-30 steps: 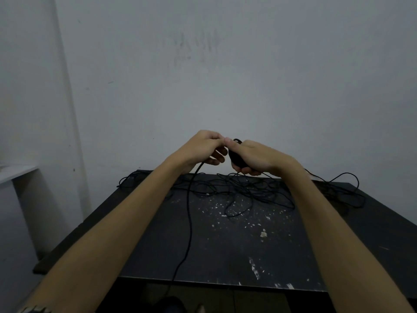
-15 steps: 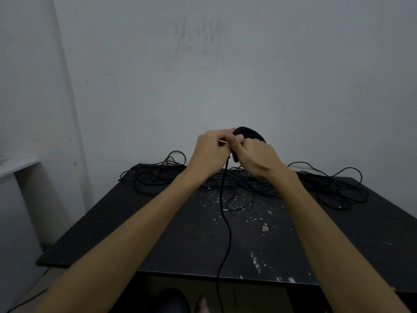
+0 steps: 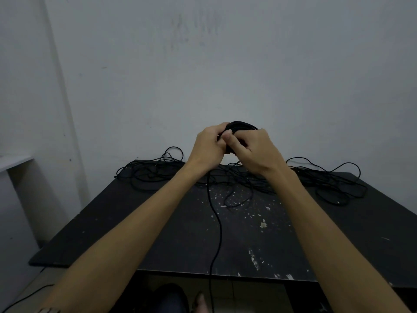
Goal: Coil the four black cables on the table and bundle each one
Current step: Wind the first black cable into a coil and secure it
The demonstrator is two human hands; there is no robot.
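Observation:
Raised above the far half of the black table (image 3: 144, 233), both hands meet on a small black cable coil (image 3: 241, 125). My right hand (image 3: 257, 152) grips the coil, fingers curled round it. My left hand (image 3: 208, 147) pinches the cable at the coil's left side. The loose tail of this cable (image 3: 216, 222) hangs from the hands, runs over the tabletop and drops past the front edge. Loose black cables (image 3: 325, 179) lie tangled along the table's back edge, from left to right.
A grey wall stands right behind the table. A pale shelf (image 3: 13, 160) juts out at the left. White paint flecks (image 3: 262, 224) mark the tabletop. Another cable end (image 3: 24, 297) lies on the floor at lower left, and a foot shows under the front edge.
Both hands have lifted slightly with the coil and shifted right. The hanging tail has swung from the left toward the table's middle. The camera view has moved.

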